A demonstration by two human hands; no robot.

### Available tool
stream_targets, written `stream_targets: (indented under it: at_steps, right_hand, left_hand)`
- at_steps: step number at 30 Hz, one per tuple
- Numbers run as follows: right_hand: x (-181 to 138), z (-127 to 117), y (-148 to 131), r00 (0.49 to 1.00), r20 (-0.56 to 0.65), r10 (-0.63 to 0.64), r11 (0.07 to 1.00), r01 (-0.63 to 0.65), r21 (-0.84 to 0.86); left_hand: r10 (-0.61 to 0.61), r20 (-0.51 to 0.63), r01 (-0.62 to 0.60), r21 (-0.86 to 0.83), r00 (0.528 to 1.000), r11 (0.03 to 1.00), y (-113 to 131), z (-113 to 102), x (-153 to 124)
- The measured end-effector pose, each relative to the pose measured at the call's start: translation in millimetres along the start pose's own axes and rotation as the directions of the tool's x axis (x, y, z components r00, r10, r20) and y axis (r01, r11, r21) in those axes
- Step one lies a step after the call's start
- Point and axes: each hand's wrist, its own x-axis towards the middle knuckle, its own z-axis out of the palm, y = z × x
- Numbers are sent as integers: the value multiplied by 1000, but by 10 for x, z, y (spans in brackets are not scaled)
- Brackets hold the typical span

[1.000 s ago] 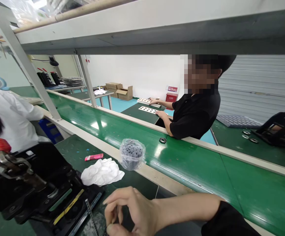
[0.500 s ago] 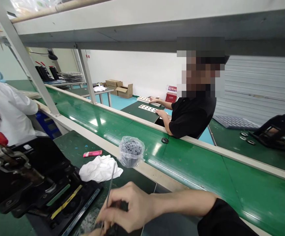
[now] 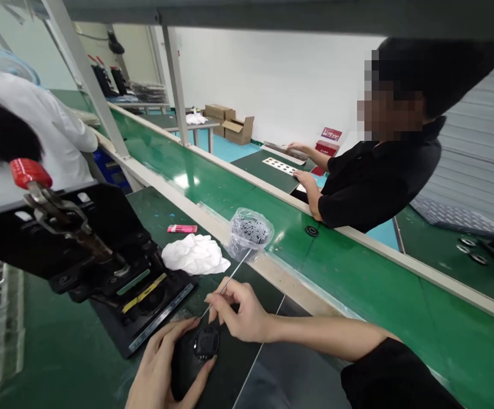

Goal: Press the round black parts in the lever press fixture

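Observation:
My right hand (image 3: 242,315) pinches a thin grey rod (image 3: 235,271), which slants down to the left. Its lower end is close to the fingertips of my left hand (image 3: 161,355). Under that left hand, a small round black part (image 3: 206,342) lies on the dark green mat, with thumb and fingers around its edge. To the left of both hands stands a black toggle press (image 3: 97,250) with a red handle knob and a yellow strip on its base. A white crumpled cloth (image 3: 195,254) lies just beyond the press.
A clear bag (image 3: 250,230) of upright thin dark rods stands by the conveyor's near rail. A pink box (image 3: 182,228) lies by the cloth. On the green conveyor (image 3: 212,190) sits a black ring (image 3: 312,230). A co-worker in black (image 3: 370,182) works opposite; another in white (image 3: 50,125) is at left.
The view has tipped downward. My left hand and the round black part now show clearly. The rod, nearly upright before, now leans to the right.

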Motion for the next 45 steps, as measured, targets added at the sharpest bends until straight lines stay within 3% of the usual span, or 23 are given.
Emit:
stream_targets:
  at_steps: [4, 10, 27, 36, 45]
  right_hand:
    - [-55, -34, -78, 995, 25, 94, 995, -93, -39]
    - [-68, -76, -88, 990, 61, 129, 988, -123, -91]
    - [-163, -70, -96, 963, 271, 11, 981, 42, -189]
    - [-160, -73, -68, 957, 288, -5, 981, 60, -183]
    - [-163, -69, -55, 948, 307, -89, 958, 165, -233]
  left_hand:
    - [-55, 14, 56, -77, 998, 995, 175, -47, 1]
    - [-146, 124, 165, -163, 981, 973, 256, -81, -27]
    - [-161, 150, 191, -213, 975, 958, 267, -102, -22]
    - [-153, 157, 183, -204, 976, 962, 260, -107, -25]
    - [-147, 155, 176, -198, 977, 964, 253, -99, -28]
